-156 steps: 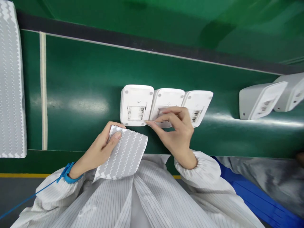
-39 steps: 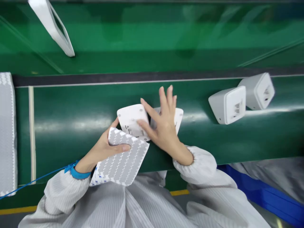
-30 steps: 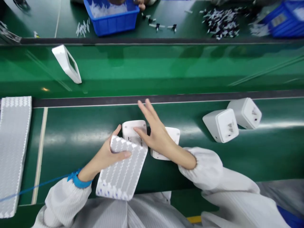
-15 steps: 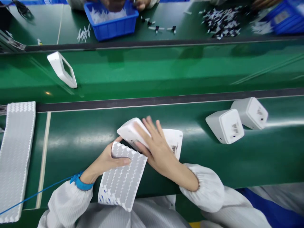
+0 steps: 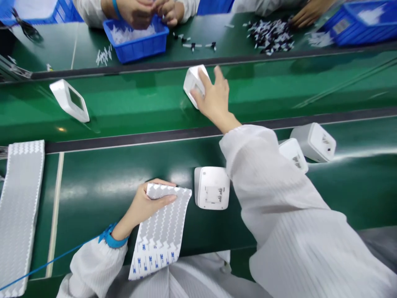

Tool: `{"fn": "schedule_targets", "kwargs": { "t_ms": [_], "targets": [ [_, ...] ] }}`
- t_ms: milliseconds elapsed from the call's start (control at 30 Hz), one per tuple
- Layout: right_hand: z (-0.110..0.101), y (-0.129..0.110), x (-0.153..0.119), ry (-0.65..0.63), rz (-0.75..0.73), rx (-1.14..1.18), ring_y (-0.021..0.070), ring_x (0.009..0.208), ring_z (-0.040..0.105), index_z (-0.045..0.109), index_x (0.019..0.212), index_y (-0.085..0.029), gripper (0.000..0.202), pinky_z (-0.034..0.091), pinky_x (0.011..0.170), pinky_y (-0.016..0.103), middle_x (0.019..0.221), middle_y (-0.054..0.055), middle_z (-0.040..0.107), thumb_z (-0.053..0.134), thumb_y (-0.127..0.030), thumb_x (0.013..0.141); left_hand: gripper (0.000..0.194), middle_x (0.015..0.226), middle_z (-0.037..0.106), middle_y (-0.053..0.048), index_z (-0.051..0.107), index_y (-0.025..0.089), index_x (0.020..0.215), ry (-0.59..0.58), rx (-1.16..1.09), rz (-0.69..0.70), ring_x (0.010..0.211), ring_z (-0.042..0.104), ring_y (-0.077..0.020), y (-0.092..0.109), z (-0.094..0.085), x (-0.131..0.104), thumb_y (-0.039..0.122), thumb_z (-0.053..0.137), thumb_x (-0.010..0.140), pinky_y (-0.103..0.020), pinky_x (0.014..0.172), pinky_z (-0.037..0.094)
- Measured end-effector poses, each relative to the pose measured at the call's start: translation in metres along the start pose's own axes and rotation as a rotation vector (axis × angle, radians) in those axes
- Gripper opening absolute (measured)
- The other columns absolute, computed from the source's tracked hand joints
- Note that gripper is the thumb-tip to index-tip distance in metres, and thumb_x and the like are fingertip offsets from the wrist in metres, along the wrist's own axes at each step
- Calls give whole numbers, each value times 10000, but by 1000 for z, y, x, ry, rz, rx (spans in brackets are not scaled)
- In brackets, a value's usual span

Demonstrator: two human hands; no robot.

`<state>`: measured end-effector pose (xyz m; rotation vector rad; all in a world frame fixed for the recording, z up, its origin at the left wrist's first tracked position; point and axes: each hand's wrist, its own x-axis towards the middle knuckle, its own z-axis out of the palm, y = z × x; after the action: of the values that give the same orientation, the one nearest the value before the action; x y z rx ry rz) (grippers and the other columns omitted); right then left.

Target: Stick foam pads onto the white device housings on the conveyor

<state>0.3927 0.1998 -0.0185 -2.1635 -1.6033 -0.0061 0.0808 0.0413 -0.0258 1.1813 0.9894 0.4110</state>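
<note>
My left hand [image 5: 155, 203] holds a folded grey-and-white adhesive sheet [image 5: 164, 225] between thumb and fingers, its lower end showing blue print. Over the green middle strip, my right hand [image 5: 214, 97] rests its spread fingers on a white device [image 5: 194, 85]; whether it grips the device cannot be made out. Just right of the sheet, another white device [image 5: 214, 188] lies on the green table with its labelled face up. Two more white devices [image 5: 314, 142] [image 5: 293, 154] stand at the right, one partly hidden behind my right sleeve.
A long adhesive strip [image 5: 23, 207] lies at the far left. One white device [image 5: 70, 100] stands on the middle strip [image 5: 133, 111]. Across it are other people's hands, a blue bin [image 5: 141, 47], another blue bin [image 5: 356, 31] and a pile of small parts [image 5: 271, 35].
My right hand has moved from the device beside the sheet up to the middle strip, where it touches a white device. The view has shifted slightly. My left hand still holds the sheet.
</note>
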Motion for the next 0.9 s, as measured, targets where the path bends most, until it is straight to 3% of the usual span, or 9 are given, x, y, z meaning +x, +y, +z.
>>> {"fn": "schedule_targets", "kwargs": {
  "t_ms": [67, 100, 133, 200, 333, 467, 633, 800, 900],
  "targets": [
    [-22, -3, -47, 36, -123, 145, 420, 1519, 416, 478, 1575, -109, 745, 384, 1197, 524, 1635, 248, 416, 769, -356, 935, 227, 1007, 826, -55, 815, 210, 991, 0, 44, 50, 874, 766, -208, 0, 2, -1, 316, 884, 802, -278, 737, 596],
    [-37, -6, -77, 21, -195, 245, 365, 1435, 535, 567, 1505, -156, 665, 452, 1167, 500, 1546, 200, 546, 810, -322, 909, 211, 1007, 825, -50, 814, 216, 993, 4, 59, 69, 881, 765, -204, -1, 2, -2, 301, 879, 810, -276, 747, 593],
    [-52, -10, -110, -61, -257, 353, 302, 1274, 663, 677, 1372, -213, 463, 533, 1095, 462, 1367, 134, 691, 788, -299, 932, 197, 1006, 824, -43, 813, 222, 992, 8, 73, 89, 885, 763, -198, -2, 4, -3, 284, 875, 816, -271, 754, 589],
    [-78, -16, -174, -264, -328, 551, 225, 1013, 751, 785, 1053, -262, 112, 624, 905, 374, 1102, 53, 774, 780, -282, 943, 178, 998, 822, -29, 809, 231, 992, 9, 94, 122, 883, 758, -185, -3, 7, -6, 258, 868, 825, -261, 756, 579],
    [-93, -22, -261, -268, -173, 696, 163, 895, 721, 785, 1011, -228, 112, 597, 695, 280, 1039, 49, 741, 806, -183, 910, 164, 967, 815, -9, 799, 242, 1016, -31, 142, 167, 860, 749, -166, -4, 20, -10, 229, 840, 858, -245, 736, 561],
    [-82, -17, -287, -217, -15, 771, 124, 793, 683, 778, 941, -225, 105, 540, 594, 251, 966, 13, 741, 803, -132, 899, 136, 965, 816, -9, 792, 236, 1013, -69, 207, 196, 861, 746, -171, -5, 38, -15, 215, 817, 881, -255, 737, 549],
    [-82, -7, -306, -202, 37, 755, 117, 759, 663, 755, 942, -227, 97, 513, 572, 258, 953, 2, 739, 768, -132, 928, 134, 966, 816, -8, 784, 233, 1019, -107, 214, 130, 837, 739, -168, -14, 54, -21, 241, 809, 888, -256, 716, 530],
    [-78, 0, -319, -130, 175, 683, 114, 715, 645, 735, 927, -224, 79, 457, 527, 270, 993, 8, 749, 732, -152, 957, 158, 995, 807, 18, 769, 256, 1048, -121, 286, 39, 864, 736, -166, -21, 55, -23, 256, 795, 892, -259, 739, 525],
    [-72, -1, -320, -147, 165, 648, 120, 755, 664, 735, 962, -216, 79, 521, 601, 278, 1070, 27, 753, 700, -146, 977, 214, 1082, 811, 27, 765, 286, 1115, -119, 354, 7, 938, 749, -186, -23, 52, -25, 272, 778, 902, -285, 795, 534]
  ]
}}
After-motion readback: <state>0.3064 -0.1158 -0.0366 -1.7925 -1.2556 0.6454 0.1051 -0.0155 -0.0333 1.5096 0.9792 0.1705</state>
